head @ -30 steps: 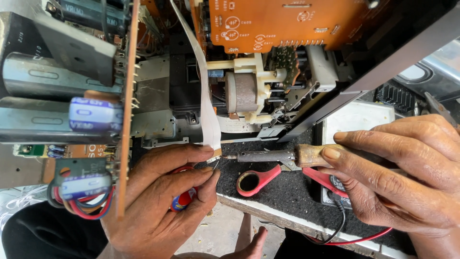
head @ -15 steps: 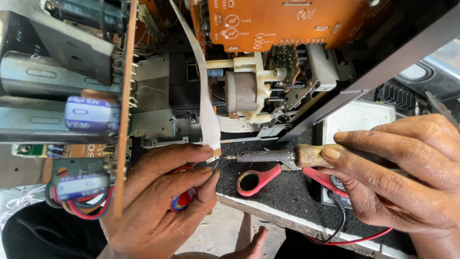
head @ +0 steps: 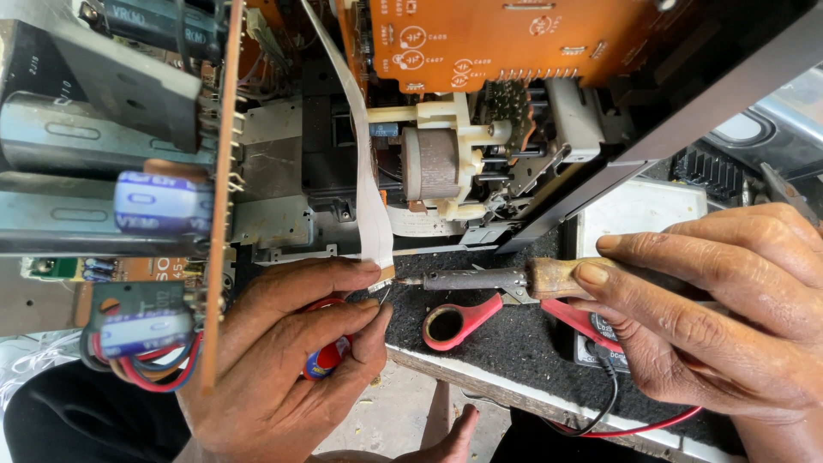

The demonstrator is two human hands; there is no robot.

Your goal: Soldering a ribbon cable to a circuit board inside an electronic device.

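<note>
My right hand (head: pixel 711 309) grips a soldering iron (head: pixel 497 279) by its wooden handle, its metal tip pointing left at the end of a white flat ribbon cable (head: pixel 364 189). My left hand (head: pixel 283 360) pinches the lower end of that ribbon cable between thumb and fingers, right beside the iron's tip. A small red and blue object (head: pixel 326 360) is tucked in the left palm. The cable runs up into an opened electronic device with an orange circuit board (head: pixel 514 39).
Red-handled scissors (head: pixel 454 321) lie on the black mat under the iron. Large blue capacitors (head: pixel 163 201) sit on a vertical board at left. A grey motor in a white plastic frame (head: pixel 433 163) is mid-chassis. A red and a black lead (head: pixel 613 411) trail at the bench edge.
</note>
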